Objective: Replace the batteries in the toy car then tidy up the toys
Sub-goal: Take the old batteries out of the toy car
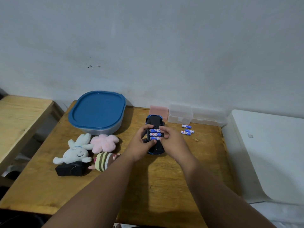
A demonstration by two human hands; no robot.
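my left hand (142,146) has its fingers curled around the left side of the toy car (155,134), and the thumb presses near the bottom battery. my right hand (171,140) curls around the right side of the car, with its fingertips (162,129) on the top battery. so both hands grip the car. the car lies upside down near the middle of the wooden table (148,186), with its black belly up and a blue edge showing. three blue and white batteries in the car (155,134) sit side by side in the open slot. three loose batteries (187,130) lie on the table just to the right of the car, close together. behind them stands a clear plastic box (196,116), and next to it a small pink box (158,111), right behind the car. on the left side of the table a big tub with a blue lid (97,111) sits near the wall. in front of it lie a white bunny plush (77,151), a pink fluffy plush (104,142), a striped plush (102,161) and a black toy (70,169), all bunched close together.
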